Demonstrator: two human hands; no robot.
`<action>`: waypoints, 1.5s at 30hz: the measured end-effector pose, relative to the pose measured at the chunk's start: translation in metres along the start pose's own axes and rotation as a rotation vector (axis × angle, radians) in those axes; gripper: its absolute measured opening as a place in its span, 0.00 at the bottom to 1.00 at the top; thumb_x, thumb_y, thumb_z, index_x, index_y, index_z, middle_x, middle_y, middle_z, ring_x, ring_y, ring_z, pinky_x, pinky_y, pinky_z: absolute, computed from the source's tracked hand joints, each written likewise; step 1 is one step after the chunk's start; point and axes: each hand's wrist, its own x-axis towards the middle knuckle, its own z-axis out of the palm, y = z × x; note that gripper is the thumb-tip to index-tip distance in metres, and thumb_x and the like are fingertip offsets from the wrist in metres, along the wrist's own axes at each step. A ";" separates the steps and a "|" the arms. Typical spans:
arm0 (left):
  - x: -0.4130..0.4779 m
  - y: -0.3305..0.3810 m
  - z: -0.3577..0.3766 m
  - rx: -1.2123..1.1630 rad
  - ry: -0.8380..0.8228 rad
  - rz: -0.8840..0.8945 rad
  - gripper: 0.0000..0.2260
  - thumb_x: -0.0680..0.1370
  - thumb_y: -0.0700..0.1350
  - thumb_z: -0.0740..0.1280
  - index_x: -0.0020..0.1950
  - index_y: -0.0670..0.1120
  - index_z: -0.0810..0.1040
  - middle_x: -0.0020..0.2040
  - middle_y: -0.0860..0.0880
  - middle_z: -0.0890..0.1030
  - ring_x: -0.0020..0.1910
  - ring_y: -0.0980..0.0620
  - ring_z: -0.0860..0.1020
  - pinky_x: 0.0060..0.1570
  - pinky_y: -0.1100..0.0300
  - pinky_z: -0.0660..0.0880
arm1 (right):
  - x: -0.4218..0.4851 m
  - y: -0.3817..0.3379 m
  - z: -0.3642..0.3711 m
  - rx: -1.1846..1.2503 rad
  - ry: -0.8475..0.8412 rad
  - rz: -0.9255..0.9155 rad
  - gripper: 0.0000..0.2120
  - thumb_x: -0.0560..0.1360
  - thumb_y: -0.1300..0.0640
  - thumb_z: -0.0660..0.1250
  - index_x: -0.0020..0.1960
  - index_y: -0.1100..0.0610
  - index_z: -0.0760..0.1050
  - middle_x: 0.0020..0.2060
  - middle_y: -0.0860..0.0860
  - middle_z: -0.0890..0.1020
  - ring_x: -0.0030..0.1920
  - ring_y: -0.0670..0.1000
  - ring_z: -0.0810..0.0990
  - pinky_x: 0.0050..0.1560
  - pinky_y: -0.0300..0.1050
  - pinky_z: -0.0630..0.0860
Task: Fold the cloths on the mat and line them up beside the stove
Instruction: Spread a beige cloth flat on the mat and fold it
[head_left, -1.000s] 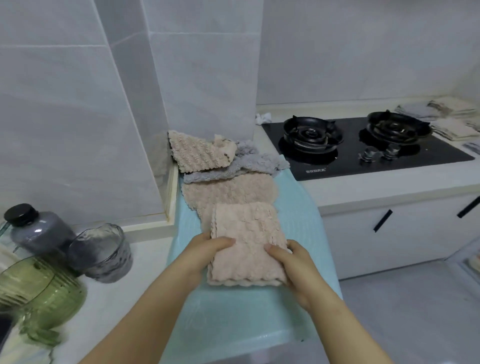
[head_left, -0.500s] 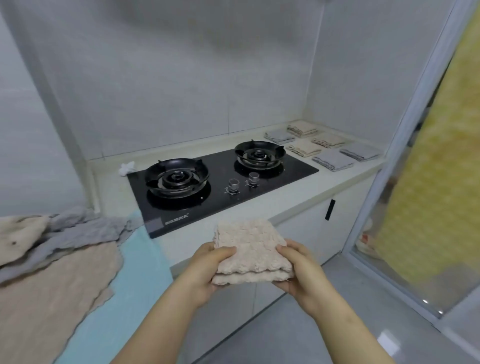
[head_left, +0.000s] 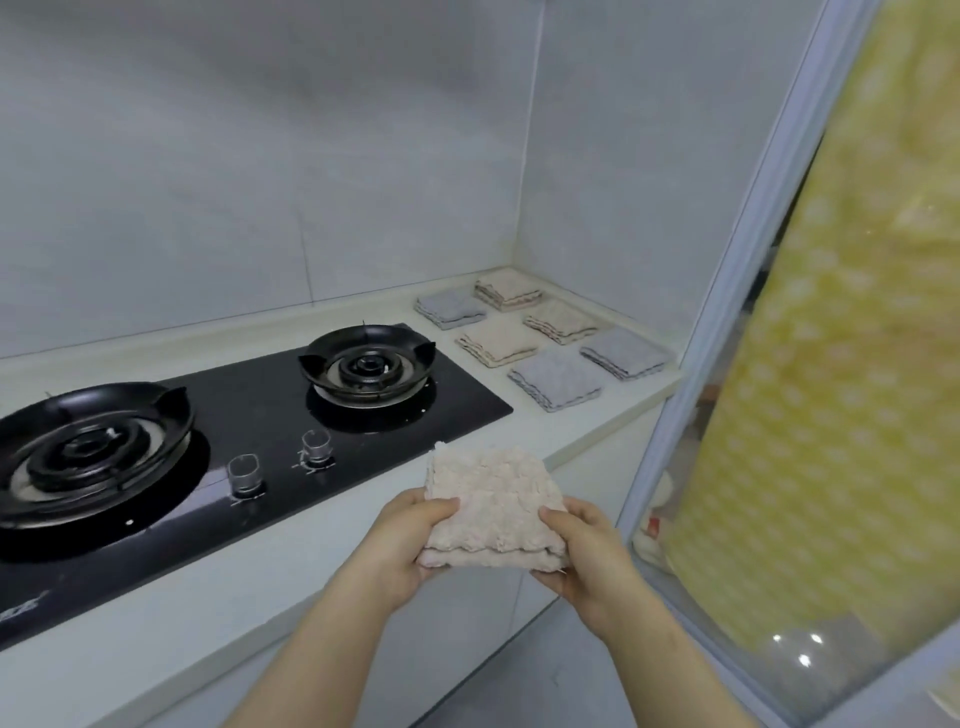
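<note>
Carrying a folded beige cloth (head_left: 493, 499) above the front edge of the bench (head_left: 260, 561), the person grips it from both sides. The left hand (head_left: 410, 540) pinches its left edge with the thumb on top, and the right hand (head_left: 587, 551) curls round its right edge. Six folded cloths (head_left: 556, 379), grey and beige, already lie in two rows at the bench's far right corner, just beside the stove (head_left: 249, 431). This one is folded but not yet set down; it probably belongs at the rows' near end. The mat is out of view, so how many cloths remain unfolded cannot be told.
</note>
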 end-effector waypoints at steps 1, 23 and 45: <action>0.016 0.005 0.008 0.009 -0.011 0.004 0.12 0.77 0.39 0.64 0.60 0.39 0.74 0.50 0.40 0.82 0.40 0.47 0.81 0.29 0.63 0.76 | 0.017 -0.007 -0.005 -0.009 0.009 0.003 0.06 0.78 0.61 0.62 0.54 0.56 0.71 0.46 0.54 0.81 0.41 0.52 0.80 0.35 0.43 0.75; 0.404 0.183 0.126 -0.067 0.112 0.079 0.16 0.75 0.36 0.66 0.62 0.36 0.70 0.52 0.38 0.81 0.42 0.44 0.81 0.34 0.55 0.79 | 0.443 -0.198 -0.028 -0.169 -0.043 -0.060 0.16 0.78 0.58 0.62 0.65 0.56 0.68 0.51 0.56 0.80 0.43 0.55 0.81 0.46 0.51 0.79; 0.574 0.286 0.058 -0.104 0.743 0.186 0.11 0.77 0.40 0.65 0.58 0.45 0.72 0.49 0.45 0.80 0.46 0.44 0.79 0.51 0.47 0.76 | 0.711 -0.246 0.116 -0.360 -0.527 0.108 0.15 0.77 0.59 0.65 0.63 0.53 0.69 0.59 0.51 0.77 0.52 0.52 0.78 0.41 0.43 0.73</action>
